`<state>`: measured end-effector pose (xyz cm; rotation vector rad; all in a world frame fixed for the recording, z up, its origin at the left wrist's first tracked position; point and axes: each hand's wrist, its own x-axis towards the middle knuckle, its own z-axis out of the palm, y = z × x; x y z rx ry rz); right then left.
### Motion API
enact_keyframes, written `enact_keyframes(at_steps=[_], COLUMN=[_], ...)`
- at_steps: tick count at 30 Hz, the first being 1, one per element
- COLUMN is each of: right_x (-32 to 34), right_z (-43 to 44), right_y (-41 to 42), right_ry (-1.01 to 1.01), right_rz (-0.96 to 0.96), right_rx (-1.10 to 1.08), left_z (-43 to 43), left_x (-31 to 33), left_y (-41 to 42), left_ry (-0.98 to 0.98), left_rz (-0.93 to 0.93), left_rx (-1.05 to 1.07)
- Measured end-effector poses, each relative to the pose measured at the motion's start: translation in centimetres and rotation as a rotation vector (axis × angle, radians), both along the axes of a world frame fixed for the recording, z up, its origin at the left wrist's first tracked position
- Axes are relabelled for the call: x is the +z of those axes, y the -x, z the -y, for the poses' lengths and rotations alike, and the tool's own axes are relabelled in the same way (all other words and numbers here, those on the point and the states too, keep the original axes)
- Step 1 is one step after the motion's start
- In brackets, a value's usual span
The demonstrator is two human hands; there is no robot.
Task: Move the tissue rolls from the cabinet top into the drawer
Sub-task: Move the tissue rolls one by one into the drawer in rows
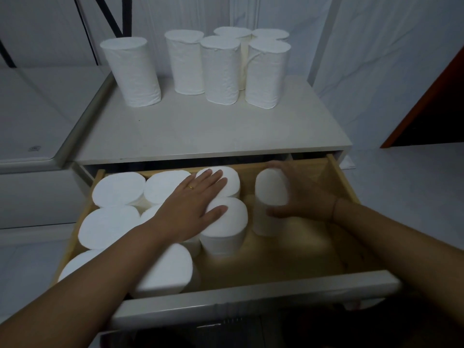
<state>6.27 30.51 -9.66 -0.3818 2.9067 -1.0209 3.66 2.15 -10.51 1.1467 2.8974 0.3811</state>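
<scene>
Right hand grips one upright tissue roll in drawer; left hand lies flat, fingers straight, atop eight visible packed rolls. Beyond both hands, six standing rolls on cabinet top

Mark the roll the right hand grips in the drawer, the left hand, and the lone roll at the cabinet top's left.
gripped roll (270,190), head view, its upper part.
left hand (193,204), head view, back of the hand.
lone roll (133,71), head view, middle of its side.
</scene>
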Motion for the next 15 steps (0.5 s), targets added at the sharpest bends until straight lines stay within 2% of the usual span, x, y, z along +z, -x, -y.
enact_keyframes(at_steps=[8, 12, 15], right_x=[-1.5, -0.5, 0.5], right_z=[0.4, 0.0, -0.3], right_y=[-0.1, 0.1, 1.4], right_ry=[-0.066, -0.118, -0.163], right_rz=[0.001, 0.130, 0.166], right_rx=[0.013, 0.095, 0.059], left_z=[0.0, 0.0, 0.0], left_x=[0.1, 0.1, 0.2], left_y=[-0.1, -0.2, -0.2], left_ry=[-0.015, -0.019, -0.025], left_rz=[0.004, 0.011, 0.010], left_rx=[-0.007, -0.005, -0.006])
